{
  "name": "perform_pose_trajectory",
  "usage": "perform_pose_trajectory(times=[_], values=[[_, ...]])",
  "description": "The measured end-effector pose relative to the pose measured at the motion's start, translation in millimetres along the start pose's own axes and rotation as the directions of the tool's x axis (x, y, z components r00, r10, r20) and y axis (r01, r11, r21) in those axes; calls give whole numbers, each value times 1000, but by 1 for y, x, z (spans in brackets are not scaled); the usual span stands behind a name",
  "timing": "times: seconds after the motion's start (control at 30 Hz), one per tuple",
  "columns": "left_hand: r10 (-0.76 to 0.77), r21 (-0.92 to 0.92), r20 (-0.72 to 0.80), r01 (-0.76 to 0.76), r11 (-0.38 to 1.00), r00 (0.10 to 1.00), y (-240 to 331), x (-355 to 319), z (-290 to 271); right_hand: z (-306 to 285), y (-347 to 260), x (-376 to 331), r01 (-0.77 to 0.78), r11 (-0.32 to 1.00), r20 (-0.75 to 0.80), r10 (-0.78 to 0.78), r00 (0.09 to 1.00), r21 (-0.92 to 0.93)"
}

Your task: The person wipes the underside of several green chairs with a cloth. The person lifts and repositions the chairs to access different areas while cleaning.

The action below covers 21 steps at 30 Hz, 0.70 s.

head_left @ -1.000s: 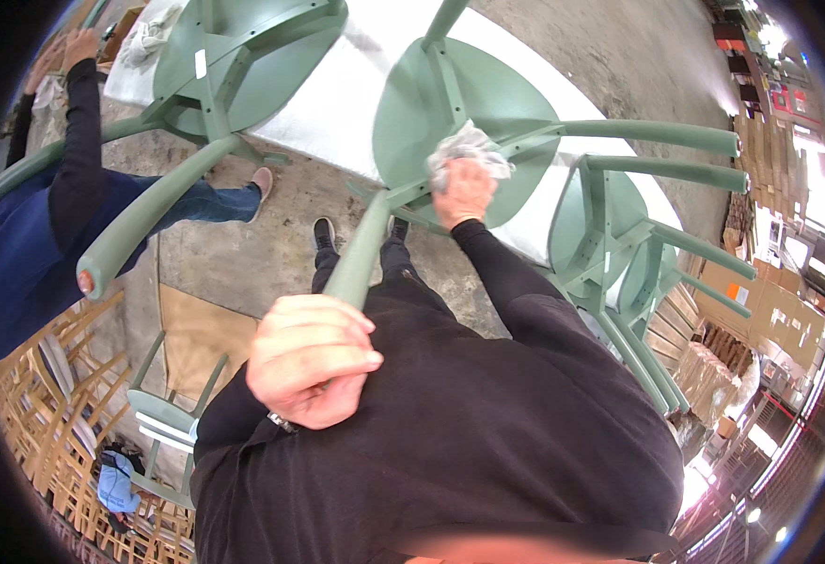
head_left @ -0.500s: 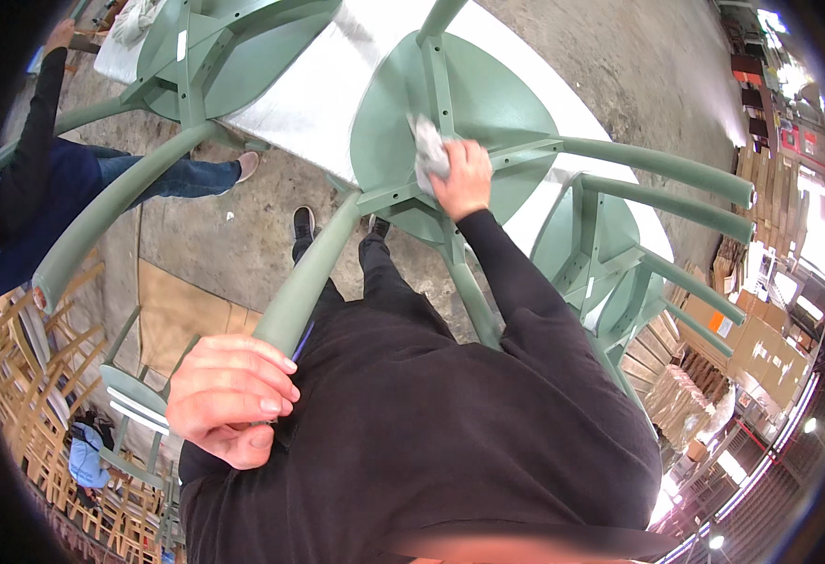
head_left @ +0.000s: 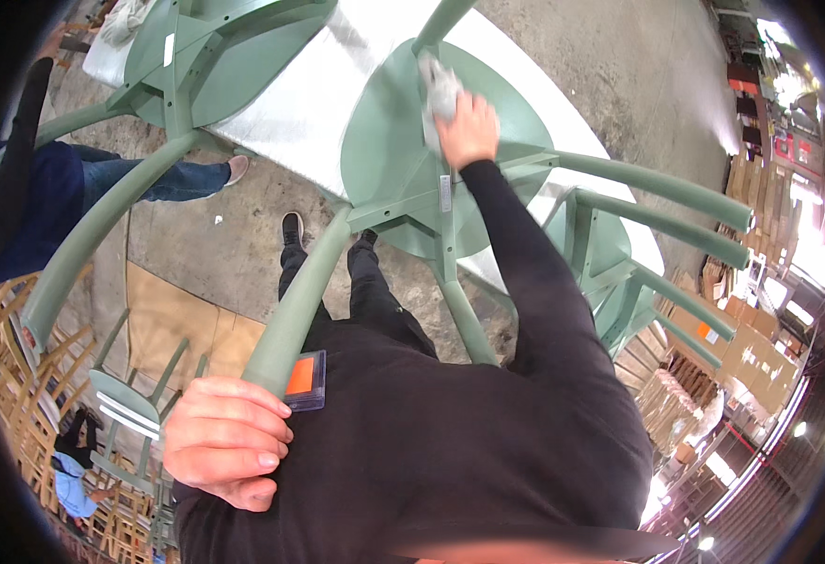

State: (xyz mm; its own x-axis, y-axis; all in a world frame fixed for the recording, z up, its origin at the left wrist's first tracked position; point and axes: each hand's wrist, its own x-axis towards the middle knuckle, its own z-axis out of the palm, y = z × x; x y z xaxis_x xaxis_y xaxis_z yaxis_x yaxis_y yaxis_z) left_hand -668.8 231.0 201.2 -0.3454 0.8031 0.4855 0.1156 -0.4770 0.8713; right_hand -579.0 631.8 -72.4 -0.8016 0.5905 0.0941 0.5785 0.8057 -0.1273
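Observation:
A green chair point(head_left: 384, 132) lies upside down on a white-covered table, its legs pointing up and outward. The end of its near left leg point(head_left: 292, 301) is gripped by my left hand point(head_left: 226, 440), fingers wrapped round it. With my right hand point(head_left: 469, 129) I press a crumpled pale grey cloth point(head_left: 440, 86) against the far part of the cross brace under the seat. A small label point(head_left: 446, 193) shows on the brace nearer to me. An orange card in a clear holder point(head_left: 307, 380) hangs at my front beside the gripped leg.
Another upturned green chair point(head_left: 262, 66) is at the left, and a third point(head_left: 610, 254) at the right. A co-worker point(head_left: 41, 207) stands at the far left. Stacked wooden chair frames point(head_left: 17, 348) fill the lower left, with a blue-clad person point(head_left: 76, 484) among them. Cardboard boxes point(head_left: 760, 352) stand at the right.
My right hand has slid the cloth farther away along the brace, uncovering the label. My left hand keeps its grip on the leg. The orange card has come into view.

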Motion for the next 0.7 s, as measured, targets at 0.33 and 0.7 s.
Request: perform_pose_trajectory(times=[0.33, 0.7], values=[[-8, -6, 50, 8, 1000, 999, 2, 10, -6, 9, -25, 78, -244, 966, -55, 250, 967, 88], [7, 6, 25, -7, 1000, 1000, -3, 5, -1, -25, -11, -53, -3, 990, 239, 37, 970, -139]])
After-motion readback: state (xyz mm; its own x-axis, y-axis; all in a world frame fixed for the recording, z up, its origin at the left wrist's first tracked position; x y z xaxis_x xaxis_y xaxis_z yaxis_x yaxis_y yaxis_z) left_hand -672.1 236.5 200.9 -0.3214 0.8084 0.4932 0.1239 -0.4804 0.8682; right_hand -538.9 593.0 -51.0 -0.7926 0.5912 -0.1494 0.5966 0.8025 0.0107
